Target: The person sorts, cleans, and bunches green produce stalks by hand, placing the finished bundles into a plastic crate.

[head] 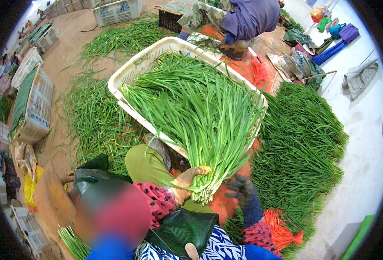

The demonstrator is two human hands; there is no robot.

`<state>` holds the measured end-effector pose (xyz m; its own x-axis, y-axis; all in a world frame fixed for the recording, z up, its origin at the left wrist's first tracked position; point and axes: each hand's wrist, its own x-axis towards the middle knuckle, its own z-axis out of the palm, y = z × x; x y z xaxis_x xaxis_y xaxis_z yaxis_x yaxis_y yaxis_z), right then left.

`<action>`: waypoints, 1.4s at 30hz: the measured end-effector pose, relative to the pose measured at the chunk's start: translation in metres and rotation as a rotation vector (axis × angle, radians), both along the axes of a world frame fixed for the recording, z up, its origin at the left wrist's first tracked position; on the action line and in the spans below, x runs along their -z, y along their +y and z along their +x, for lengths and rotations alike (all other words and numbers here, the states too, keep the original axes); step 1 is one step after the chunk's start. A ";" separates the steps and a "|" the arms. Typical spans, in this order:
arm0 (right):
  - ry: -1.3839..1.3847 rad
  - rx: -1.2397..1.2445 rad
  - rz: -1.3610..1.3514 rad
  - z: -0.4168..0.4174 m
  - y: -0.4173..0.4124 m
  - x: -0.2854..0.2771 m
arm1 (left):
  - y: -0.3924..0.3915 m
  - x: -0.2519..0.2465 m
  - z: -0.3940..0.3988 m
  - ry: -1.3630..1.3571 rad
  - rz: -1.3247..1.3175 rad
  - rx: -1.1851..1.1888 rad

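My left hand (188, 182), in a stained tan glove, is closed around the pale stem ends of a bunch of long green garlic chives (207, 152). The leaves of the bunch fan up over a white plastic crate (175, 42) heaped with more chives (178, 84). To the right of the stems is my right hand (242, 188), in a dark glove and slightly blurred, its fingers apart and nothing seen in them. Beside that wrist lies a bundle of orange-red plastic ties (277, 227).
Tied chive bundles (298, 146) are piled at right along a white wall. Loose leaves (103, 120) cover the floor at left. Another person (250, 19) sits beyond the crate, near more red ties (259, 73). A covered white crate (38, 104) stands far left.
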<state>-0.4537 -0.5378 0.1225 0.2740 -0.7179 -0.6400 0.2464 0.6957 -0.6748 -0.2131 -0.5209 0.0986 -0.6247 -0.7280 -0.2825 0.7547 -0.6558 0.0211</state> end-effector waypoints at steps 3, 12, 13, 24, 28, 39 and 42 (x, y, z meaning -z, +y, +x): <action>-0.180 0.030 0.046 0.028 0.000 -0.005 | 0.003 0.002 -0.005 -0.028 0.021 0.059; -0.201 0.040 -0.242 0.121 -0.052 -0.107 | 0.013 -0.057 0.012 -0.500 -0.518 -0.161; 0.005 -0.157 -0.506 0.115 -0.073 -0.081 | 0.014 -0.056 0.017 -0.576 -0.615 -0.212; -0.240 -0.731 -1.139 0.346 -0.053 -0.189 | 0.074 -0.148 0.184 -1.006 -0.622 -0.821; -0.224 -0.888 -1.325 0.408 -0.004 -0.218 | 0.125 -0.187 0.250 -0.785 -0.597 -1.060; -0.811 -1.061 -1.269 0.620 0.138 -0.183 | 0.278 -0.217 0.372 -1.944 -0.381 -1.403; -0.975 -1.069 -1.216 0.661 0.187 -0.170 | 0.328 -0.204 0.406 -2.255 -0.282 -1.332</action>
<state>0.2072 -0.3506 0.2921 0.7550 0.0950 0.6488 0.6397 0.1107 -0.7606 0.1929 -0.1928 0.3030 0.7328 -0.4097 0.5432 -0.6056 -0.0286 0.7953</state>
